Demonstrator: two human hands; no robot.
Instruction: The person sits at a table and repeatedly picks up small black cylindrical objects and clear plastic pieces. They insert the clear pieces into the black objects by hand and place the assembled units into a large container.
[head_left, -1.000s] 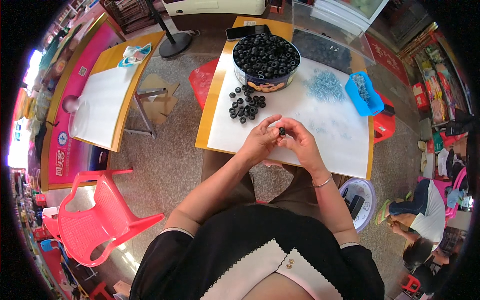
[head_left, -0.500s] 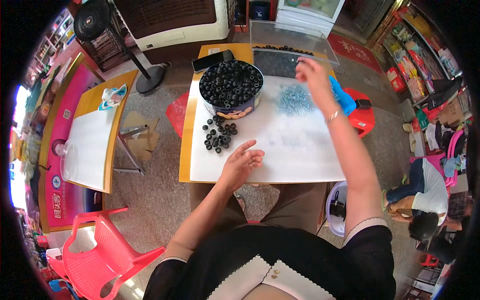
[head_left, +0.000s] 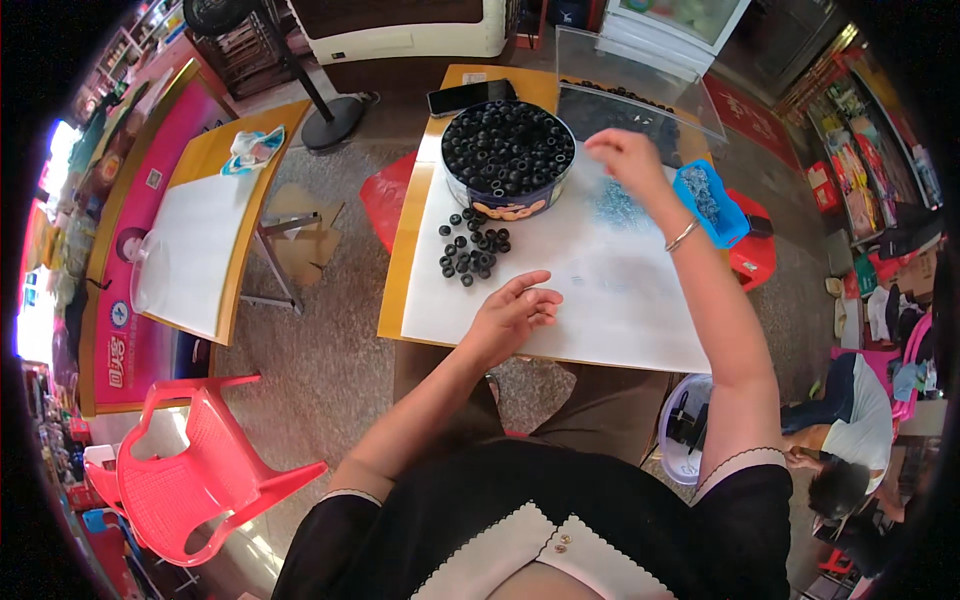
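My left hand (head_left: 517,316) hovers above the white table top near its front edge, palm turned inward, fingers loosely curled and apart, holding nothing visible. My right hand (head_left: 632,168) is over the far side of the table, in front of a clear-lidded dark box (head_left: 610,118); its fingers are pinched together, and I cannot make out whether anything small is between them. Below it spreads a pile of small clear-bluish pieces (head_left: 620,207). A round tub (head_left: 515,205) is heaped with black ring-shaped beads (head_left: 507,148). Several loose black beads (head_left: 470,250) lie in front of the tub.
A blue tray (head_left: 735,222) of clear pieces stands at the table's right edge, by a red stool (head_left: 752,262). Behind the tub lies a phone (head_left: 470,96). A pale bucket (head_left: 672,445) is under the right side. A pink chair (head_left: 200,480) stands at left; a person (head_left: 855,430) crouches at right.
The view has turned, so the table appears farther right. My right hand has moved left relative to the box, leaving the blue tray more exposed. My left hand keeps much the same pose.
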